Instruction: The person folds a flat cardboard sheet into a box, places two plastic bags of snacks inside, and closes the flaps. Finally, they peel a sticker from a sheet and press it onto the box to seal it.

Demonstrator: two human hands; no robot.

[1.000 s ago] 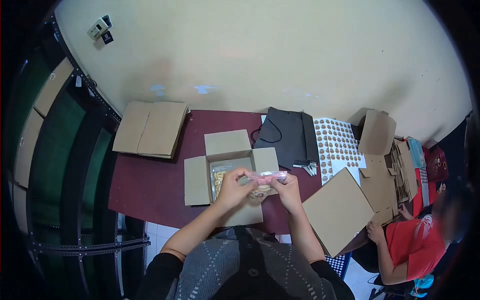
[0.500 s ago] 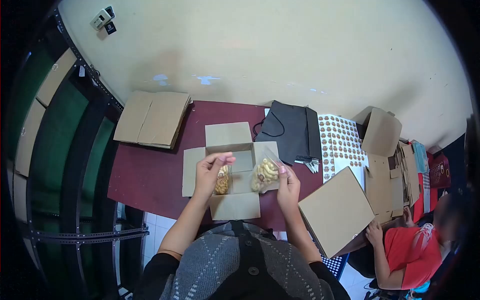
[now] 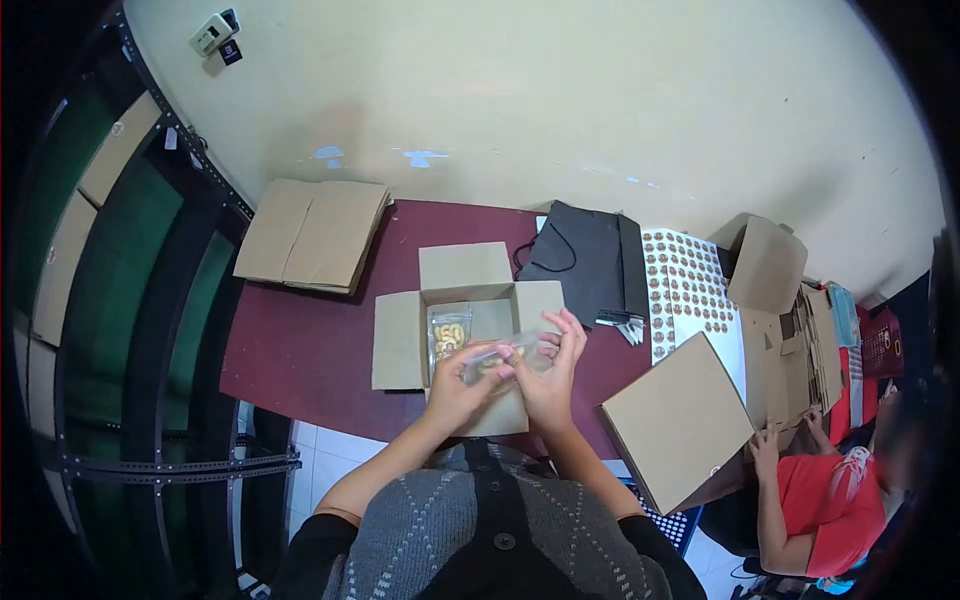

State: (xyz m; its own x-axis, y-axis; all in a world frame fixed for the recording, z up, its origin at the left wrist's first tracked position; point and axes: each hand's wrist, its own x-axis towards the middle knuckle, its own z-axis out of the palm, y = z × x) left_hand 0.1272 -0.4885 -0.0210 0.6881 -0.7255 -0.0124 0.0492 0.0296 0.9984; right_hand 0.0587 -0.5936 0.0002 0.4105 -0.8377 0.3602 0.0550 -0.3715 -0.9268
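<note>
An open cardboard box point(image 3: 398, 341) stands on the table with its flaps folded outward. Inside, along its left side, lies a clear pouch point(image 3: 450, 335) of pale curved pieces that look like nuts or snacks. Over the box's near right part, both hands grip a clear plastic bag point(image 3: 512, 348); its contents are mostly covered by my fingers. My left hand point(image 3: 458, 390) pinches the bag's left side. Thumb and bent fingers of my right hand point(image 3: 548, 385) press on its right side, the other fingertips raised.
Flattened cardboard boxes point(image 3: 310, 235) are stacked at the table's back left. A black paper bag point(image 3: 580, 255) and sticker sheets point(image 3: 690, 285) lie to the right. A large carton point(image 3: 680, 420) stands front right, beside a seated person in red point(image 3: 825, 500). Metal shelving point(image 3: 150, 465) runs along the left.
My hands have come together, the left now on the bag that only the right held before. The bag has moved left and nearer. The pouch in the box is more exposed.
</note>
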